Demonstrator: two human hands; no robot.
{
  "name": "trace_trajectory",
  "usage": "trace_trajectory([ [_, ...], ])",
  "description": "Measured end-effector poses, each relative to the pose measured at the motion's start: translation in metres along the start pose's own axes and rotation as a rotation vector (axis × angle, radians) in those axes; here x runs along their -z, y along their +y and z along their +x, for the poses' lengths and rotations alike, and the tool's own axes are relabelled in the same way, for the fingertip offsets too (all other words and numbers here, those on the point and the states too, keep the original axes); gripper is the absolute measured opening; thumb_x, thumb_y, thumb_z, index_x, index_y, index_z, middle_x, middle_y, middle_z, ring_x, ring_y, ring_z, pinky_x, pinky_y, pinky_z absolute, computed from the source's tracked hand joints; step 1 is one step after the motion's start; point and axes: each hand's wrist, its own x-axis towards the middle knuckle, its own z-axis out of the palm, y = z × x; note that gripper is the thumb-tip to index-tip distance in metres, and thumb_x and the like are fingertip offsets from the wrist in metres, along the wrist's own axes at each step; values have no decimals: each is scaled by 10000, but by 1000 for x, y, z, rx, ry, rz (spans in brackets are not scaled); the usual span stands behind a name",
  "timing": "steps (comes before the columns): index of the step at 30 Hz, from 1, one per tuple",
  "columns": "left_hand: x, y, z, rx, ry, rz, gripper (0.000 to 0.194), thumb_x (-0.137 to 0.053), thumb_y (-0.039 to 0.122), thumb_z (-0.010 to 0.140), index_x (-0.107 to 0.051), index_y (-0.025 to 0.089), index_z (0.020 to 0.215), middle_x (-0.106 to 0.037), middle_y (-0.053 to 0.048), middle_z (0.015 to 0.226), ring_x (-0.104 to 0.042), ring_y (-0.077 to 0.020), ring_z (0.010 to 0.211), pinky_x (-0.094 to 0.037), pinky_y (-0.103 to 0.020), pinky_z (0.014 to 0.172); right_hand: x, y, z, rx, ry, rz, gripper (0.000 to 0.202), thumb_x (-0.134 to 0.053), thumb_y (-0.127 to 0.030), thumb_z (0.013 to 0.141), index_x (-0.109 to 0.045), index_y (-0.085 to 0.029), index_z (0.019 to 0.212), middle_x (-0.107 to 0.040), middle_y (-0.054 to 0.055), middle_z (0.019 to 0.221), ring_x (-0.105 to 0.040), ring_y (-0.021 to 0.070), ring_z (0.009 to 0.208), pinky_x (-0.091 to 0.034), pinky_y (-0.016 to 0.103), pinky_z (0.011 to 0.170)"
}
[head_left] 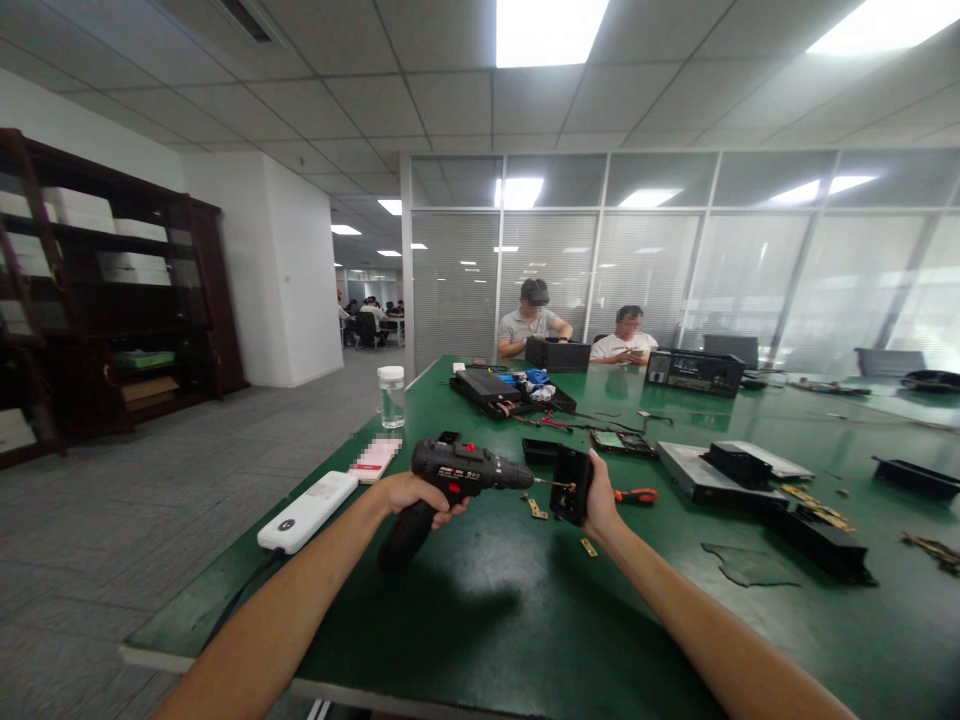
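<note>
My left hand (427, 497) is wrapped round the grip of a black cordless drill (457, 467), which points to the right. Its long thin bit reaches the open side of a small black box-shaped part (568, 488). My right hand (598, 495) grips that part from its right side and holds it up above the table. Brass-coloured pieces show inside the part, near the tip of the bit. Beneath, on the table, lie small brass plates (537, 509). A screwdriver (636, 496) with an orange and black handle lies just right of my right hand.
On the green table (465, 640), a white power bank (307, 512), a phone (376, 459) and a clear jar (391, 398) stand along the left edge. Metal drives (712, 475), a black housing (817, 540) and a glass shard (750, 565) lie right. Two people sit at the far side.
</note>
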Motion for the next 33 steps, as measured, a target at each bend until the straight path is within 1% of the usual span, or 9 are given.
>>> trace_trajectory([
  [7, -1, 0, 0, -5, 8, -7, 349, -610, 156, 588, -517, 95, 919, -511, -44, 780, -454, -92, 554, -358, -225, 504, -1, 0, 0, 5, -18, 10, 401, -447, -570, 703, -572, -189, 686, -558, 1, 490, -529, 166, 429, -439, 300, 454],
  [14, -1, 1, 0, -18, 7, 6, 337, -599, 149, 596, -524, 90, 919, -517, -49, 785, -456, -93, 553, -360, -227, 506, 0, 1, 0, 10, -22, 2, 405, -448, -577, 698, -577, -193, 693, -563, 4, 495, -546, 177, 459, -435, 293, 445],
  [21, -1, 1, 0, -14, 10, 18, 334, -596, 161, 594, -531, 93, 915, -515, -47, 788, -456, -93, 553, -367, -229, 508, 0, 0, -1, -7, 14, -3, 396, -452, -577, 694, -576, -201, 703, -560, 0, 492, -554, 183, 464, -440, 304, 459],
  [27, -2, 1, 0, -17, 2, 19, 330, -597, 167, 595, -530, 88, 908, -509, -47, 779, -450, -91, 552, -359, -224, 503, 2, 2, 2, -2, -6, -2, 406, -449, -585, 693, -574, -198, 698, -565, 8, 504, -568, 193, 501, -446, 305, 464],
  [33, -1, 1, 0, -7, 7, 30, 344, -599, 172, 591, -519, 100, 918, -508, -43, 788, -448, -95, 559, -364, -231, 510, 2, 2, 3, 19, -7, -1, 393, -446, -577, 698, -566, -203, 689, -551, -1, 479, -562, 191, 487, -446, 305, 464],
])
